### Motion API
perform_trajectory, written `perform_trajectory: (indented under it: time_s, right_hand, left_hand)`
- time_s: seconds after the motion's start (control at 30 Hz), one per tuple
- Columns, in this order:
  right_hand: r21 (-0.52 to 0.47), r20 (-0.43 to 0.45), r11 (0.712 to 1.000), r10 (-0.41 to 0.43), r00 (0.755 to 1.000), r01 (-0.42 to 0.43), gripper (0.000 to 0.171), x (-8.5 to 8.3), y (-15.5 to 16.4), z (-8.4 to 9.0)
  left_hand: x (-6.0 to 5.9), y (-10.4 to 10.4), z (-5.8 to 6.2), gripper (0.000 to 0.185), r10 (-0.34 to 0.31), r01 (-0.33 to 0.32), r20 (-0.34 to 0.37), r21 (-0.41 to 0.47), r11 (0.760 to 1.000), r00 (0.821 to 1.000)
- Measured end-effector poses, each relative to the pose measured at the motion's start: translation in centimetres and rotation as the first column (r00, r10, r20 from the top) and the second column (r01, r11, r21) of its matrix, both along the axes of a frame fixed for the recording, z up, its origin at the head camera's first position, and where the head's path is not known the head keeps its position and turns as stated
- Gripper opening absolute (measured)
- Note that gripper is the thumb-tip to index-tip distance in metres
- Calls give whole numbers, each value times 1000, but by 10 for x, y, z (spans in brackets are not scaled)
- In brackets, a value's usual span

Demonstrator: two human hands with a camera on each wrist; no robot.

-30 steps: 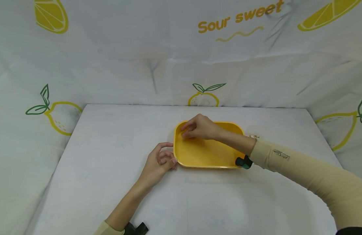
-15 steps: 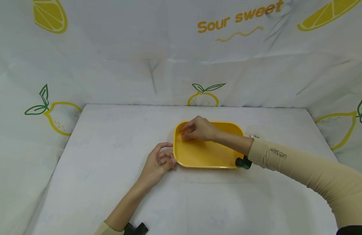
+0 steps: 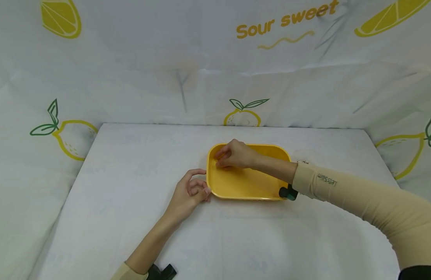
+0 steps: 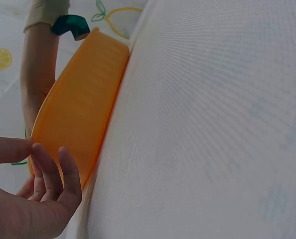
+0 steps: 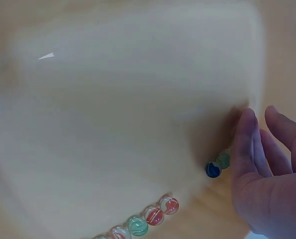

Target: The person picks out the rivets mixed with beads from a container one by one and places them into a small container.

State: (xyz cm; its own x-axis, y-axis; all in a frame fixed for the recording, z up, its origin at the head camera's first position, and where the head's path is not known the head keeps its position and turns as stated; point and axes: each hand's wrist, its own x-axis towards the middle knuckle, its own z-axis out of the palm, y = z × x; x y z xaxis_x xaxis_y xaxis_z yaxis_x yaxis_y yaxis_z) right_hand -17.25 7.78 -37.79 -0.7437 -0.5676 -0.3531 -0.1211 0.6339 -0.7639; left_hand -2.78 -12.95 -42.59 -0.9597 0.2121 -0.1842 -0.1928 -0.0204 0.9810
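Note:
A yellow rectangular tray (image 3: 248, 188) lies flat on the white table. My right hand (image 3: 238, 154) reaches into its left part, fingertips close to the tray wall. In the right wrist view its fingers (image 5: 245, 142) are extended, apart from the facing digit, and nothing shows held. Right beside them sit a dark blue marble (image 5: 213, 170) and a green marble (image 5: 223, 159), partly covered by the hand. Several swirled glass marbles, including a red one (image 5: 154, 215), form a row along another side. My left hand (image 3: 191, 193) touches the tray's left rim with thumb and loosely bent fingers.
The white tabletop (image 3: 107, 217) surrounds the tray, with its far edge meeting a white lemon-print curtain (image 3: 149, 85). A dark wrist device (image 3: 289, 192) on the right arm overlaps the tray's near right corner. Another dark device (image 3: 163, 272) sits on my left wrist.
My right hand has shifted slightly toward the near side inside the tray, and its forearm has moved a little left. My left hand and the tray stay in place.

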Motion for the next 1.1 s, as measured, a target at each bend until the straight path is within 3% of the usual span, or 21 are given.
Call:
perform_trajectory:
  time_s: [0.27,0.53,0.73,1.1]
  right_hand:
    - [24,-9,998,53,999,-53,30,-3,-3,-4]
    - [31,52,998,54,997,-56,28,-2,-4,-3]
    - [17,48,998,56,997,-57,27,-1,-3,-5]
    - [38,-64,998,58,996,-56,22,-1,4,-6]
  left_hand:
    - [0,-1,0,59,-1,1,-14,-16,1000,1000]
    - [0,-1,1,58,-2,2,-14,-12,1000,1000]
    - [-1,-1,0,57,-5,5,-12,-16,1000,1000]
    - [-1,-2,0,58,0,0,-1,-21,1000,1000]
